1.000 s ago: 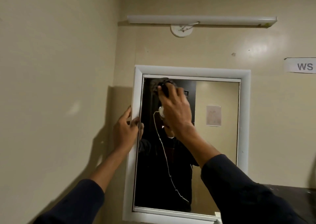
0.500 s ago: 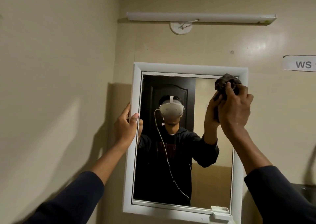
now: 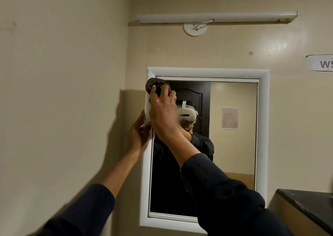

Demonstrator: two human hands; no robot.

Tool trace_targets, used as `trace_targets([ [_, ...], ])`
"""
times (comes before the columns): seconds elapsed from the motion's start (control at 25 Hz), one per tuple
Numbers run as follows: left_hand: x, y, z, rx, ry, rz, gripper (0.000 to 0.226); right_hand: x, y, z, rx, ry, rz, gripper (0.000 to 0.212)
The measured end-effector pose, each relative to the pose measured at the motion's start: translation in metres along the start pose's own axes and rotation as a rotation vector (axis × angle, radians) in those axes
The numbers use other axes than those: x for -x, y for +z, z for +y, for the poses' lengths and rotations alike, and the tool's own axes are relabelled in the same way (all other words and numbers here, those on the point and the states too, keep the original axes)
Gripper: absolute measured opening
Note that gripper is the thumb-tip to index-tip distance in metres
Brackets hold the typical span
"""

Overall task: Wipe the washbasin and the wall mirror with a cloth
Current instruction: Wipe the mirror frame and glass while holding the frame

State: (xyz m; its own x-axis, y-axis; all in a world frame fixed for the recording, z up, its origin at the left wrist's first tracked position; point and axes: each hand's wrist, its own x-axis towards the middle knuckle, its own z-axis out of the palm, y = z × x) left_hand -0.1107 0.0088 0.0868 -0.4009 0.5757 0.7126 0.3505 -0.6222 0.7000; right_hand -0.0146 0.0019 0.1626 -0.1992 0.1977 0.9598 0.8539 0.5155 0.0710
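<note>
Bracing at far left: left hand (image 3: 138, 136) gripping outer left edge of mirror (image 3: 234, 145) frame, thumb lying against frame's front, fingers partly hidden behind it. Likely steadying the mirror against the wiping push so it is not rocking on its hanging; how it is fixed to the wall not visible.

Crossing over the left wrist: right hand (image 3: 163, 109) reaching up and leftward, fingers curled round a dark, bunched cloth (image 3: 156, 85) and pressing it onto the upper left corner, where glass is meeting white frame. Bunching probably giving a firm pad for corner grime. Droplets glinting on the back of the hand, suggesting a damp cloth. Slight blur on the hand, hinting at motion, direction not readable.

Moving right: glass reflecting a dark door, a person in a dark top, a sheet of paper on a far wall. No streaks discernible at this sharpness, so wiped share not judgeable.

Above: tube light (image 3: 216, 17) mounted on wall, well apart from the cloth. Far right: paper label (image 3: 322, 63) on wall; dark countertop (image 3: 310, 207) at lower right corner.

Washbasin not in view; its state not tellable. Remaining judgement: working the mirror's upper edge, with lower glass presumably needing passes beneath.
</note>
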Motion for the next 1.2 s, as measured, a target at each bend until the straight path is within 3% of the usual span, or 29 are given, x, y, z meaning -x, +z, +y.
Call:
trace_targets([
  [0.28, 0.008, -0.003, 0.001, -0.079, 0.050, -0.004, 0.057, 0.021, -0.007, 0.046, 0.081, -0.168, 0.008, 0.061],
  [0.44, 0.006, -0.005, -0.002, -0.142, 0.041, -0.022, 0.060, 0.045, -0.028, 0.117, 0.093, 0.002, 0.079, 0.068],
  [0.6, 0.004, -0.005, -0.008, -0.132, 0.034, -0.019, 0.066, 0.071, -0.062, 0.196, 0.032, 0.325, 0.173, 0.051],
  [0.72, 0.005, -0.005, -0.008, -0.117, 0.060, -0.017, 0.061, 0.079, -0.068, 0.219, 0.102, 0.370, 0.193, 0.048],
  [0.96, 0.004, -0.008, -0.005, -0.137, 0.037, -0.044, 0.059, 0.062, -0.044, 0.165, -0.014, 0.516, 0.258, 0.050],
  [1.2, 0.004, -0.006, -0.001, -0.031, -0.025, -0.029, 0.046, 0.050, 0.007, 0.034, -0.106, 0.148, 0.085, 0.069],
])
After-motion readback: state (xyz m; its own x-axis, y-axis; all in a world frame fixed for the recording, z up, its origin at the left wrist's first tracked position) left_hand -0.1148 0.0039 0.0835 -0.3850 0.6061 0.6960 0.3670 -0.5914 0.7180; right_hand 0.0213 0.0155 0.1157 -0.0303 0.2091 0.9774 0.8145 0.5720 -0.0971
